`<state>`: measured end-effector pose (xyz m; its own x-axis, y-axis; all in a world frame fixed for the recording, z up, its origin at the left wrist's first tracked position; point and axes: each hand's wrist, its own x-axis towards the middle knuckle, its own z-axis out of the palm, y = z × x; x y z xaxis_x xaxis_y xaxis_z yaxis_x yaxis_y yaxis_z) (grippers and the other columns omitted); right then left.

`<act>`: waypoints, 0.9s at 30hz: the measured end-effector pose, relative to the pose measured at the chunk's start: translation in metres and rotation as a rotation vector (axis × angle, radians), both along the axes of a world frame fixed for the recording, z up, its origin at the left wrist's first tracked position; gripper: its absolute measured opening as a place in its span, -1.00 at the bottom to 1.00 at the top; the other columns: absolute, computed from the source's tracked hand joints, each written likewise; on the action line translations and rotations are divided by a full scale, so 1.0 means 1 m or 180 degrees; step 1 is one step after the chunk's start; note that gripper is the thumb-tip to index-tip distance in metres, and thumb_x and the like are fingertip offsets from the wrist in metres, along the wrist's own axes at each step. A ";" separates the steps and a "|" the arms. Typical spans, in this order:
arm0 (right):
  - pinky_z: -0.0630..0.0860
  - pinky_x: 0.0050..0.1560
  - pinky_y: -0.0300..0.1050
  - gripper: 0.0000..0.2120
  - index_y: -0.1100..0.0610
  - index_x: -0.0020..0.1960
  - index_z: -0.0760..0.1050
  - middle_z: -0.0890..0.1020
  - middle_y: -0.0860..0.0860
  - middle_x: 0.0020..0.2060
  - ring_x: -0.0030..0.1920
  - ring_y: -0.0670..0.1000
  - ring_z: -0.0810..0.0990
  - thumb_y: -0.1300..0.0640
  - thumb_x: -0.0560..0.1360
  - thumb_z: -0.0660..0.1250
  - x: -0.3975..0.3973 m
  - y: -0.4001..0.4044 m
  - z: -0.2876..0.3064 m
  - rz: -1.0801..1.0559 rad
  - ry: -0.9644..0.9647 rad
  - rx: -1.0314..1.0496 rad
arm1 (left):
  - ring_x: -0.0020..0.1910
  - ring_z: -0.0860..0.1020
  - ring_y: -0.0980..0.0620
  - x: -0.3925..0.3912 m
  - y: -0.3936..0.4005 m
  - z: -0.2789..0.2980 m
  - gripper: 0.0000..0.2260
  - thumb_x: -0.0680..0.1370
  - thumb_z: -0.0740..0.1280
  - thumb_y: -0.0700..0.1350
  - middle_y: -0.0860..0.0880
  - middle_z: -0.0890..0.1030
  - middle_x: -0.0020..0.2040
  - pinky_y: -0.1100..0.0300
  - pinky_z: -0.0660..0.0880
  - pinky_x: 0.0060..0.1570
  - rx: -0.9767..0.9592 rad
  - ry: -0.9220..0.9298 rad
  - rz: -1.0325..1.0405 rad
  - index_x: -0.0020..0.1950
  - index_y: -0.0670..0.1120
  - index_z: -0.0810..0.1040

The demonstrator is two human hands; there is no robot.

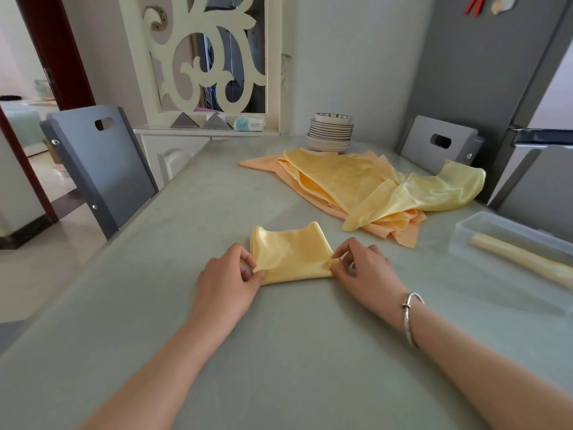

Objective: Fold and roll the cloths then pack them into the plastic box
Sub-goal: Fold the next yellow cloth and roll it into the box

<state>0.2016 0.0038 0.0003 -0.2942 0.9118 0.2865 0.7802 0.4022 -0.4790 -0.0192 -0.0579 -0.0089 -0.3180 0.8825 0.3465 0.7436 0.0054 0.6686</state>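
While both hands' fingers [248, 259] pinch the folded cloth [291, 256], the plastic box [483, 231] holds one rolled cloth [521, 259].

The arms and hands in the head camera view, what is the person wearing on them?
Both forearms are bare, with no sleeves or gloves in view. The right wrist carries a silver bangle with a small bead on it. The left hand shows no rings or watch.
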 end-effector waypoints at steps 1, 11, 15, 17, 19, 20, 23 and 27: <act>0.26 0.01 -0.15 -0.86 -0.04 0.06 0.36 0.47 -0.14 -0.17 -0.01 -0.06 0.35 0.00 0.53 0.24 -0.001 0.000 0.000 -0.0038 -0.0114 0.0108 | -0.21 0.49 0.04 0.001 0.000 0.000 -0.83 0.45 0.43 -0.08 0.11 0.52 -0.35 0.09 0.40 -0.15 0.0068 0.0157 -0.0008 -0.16 0.02 0.43; 0.28 0.10 -0.11 -0.74 -0.05 0.07 0.56 0.57 -0.12 -0.03 0.09 0.02 0.48 0.21 0.44 0.29 0.000 -0.007 -0.003 0.0429 -0.1149 0.1161 | -0.09 0.45 0.00 0.004 -0.007 0.003 -0.94 0.45 0.38 -0.11 0.15 0.55 -0.16 0.16 0.29 -0.10 0.0478 0.1441 -0.0237 -0.12 0.04 0.61; 0.16 0.13 -0.20 -0.70 -0.11 0.18 0.51 0.51 -0.20 0.09 0.19 -0.08 0.36 0.11 0.48 0.24 0.006 -0.006 0.003 0.0364 -0.0713 0.0575 | 0.01 0.40 0.06 0.002 -0.009 0.004 -0.82 0.44 0.35 0.00 0.18 0.49 -0.04 0.21 0.23 -0.02 0.0159 0.1344 -0.0315 0.03 0.09 0.58; 0.14 0.08 -0.23 -0.73 -0.12 0.14 0.52 0.51 -0.21 0.06 0.16 -0.10 0.36 0.11 0.49 0.24 0.005 -0.005 0.005 0.0290 -0.0523 0.0382 | 0.01 0.40 0.06 0.002 -0.007 0.005 -0.84 0.45 0.35 -0.02 0.18 0.50 -0.03 0.21 0.25 -0.04 0.0134 0.1238 -0.0270 0.02 0.08 0.59; 0.22 0.09 -0.21 -0.79 -0.10 0.08 0.53 0.52 -0.21 -0.02 0.11 -0.09 0.40 0.11 0.50 0.25 0.003 -0.003 0.003 0.0217 -0.0367 0.0288 | -0.05 0.41 0.05 0.002 -0.005 0.005 -0.90 0.47 0.36 -0.06 0.18 0.51 -0.09 0.20 0.24 -0.09 0.0165 0.1027 -0.0204 -0.03 0.06 0.61; 0.28 0.11 -0.18 -0.82 -0.08 0.05 0.54 0.53 -0.22 -0.07 0.08 -0.09 0.42 0.11 0.50 0.26 0.003 -0.003 0.003 0.0187 -0.0234 0.0241 | -0.09 0.40 0.05 0.001 -0.004 0.005 -0.93 0.48 0.36 -0.07 0.19 0.50 -0.13 0.19 0.24 -0.11 0.0166 0.0887 -0.0172 -0.07 0.06 0.61; 0.41 0.07 -0.13 -0.94 -0.08 -0.08 0.53 0.56 -0.20 -0.18 -0.01 -0.09 0.46 0.06 0.49 0.29 0.006 -0.005 0.004 0.0108 0.0307 -0.0071 | -0.18 0.40 0.04 -0.001 -0.004 0.003 -0.94 0.49 0.38 -0.04 0.20 0.53 -0.21 0.14 0.31 -0.10 0.0085 0.0380 -0.0172 -0.18 0.11 0.55; 0.44 0.00 -0.11 -0.97 -0.06 -0.09 0.48 0.57 -0.14 -0.20 -0.04 -0.06 0.47 0.04 0.47 0.32 0.008 -0.005 0.003 0.0026 0.0606 -0.0236 | -0.36 0.38 0.10 -0.003 -0.004 0.001 -0.90 0.48 0.39 0.00 0.16 0.58 -0.24 0.14 0.32 -0.18 -0.0068 -0.0167 -0.0240 -0.22 0.08 0.53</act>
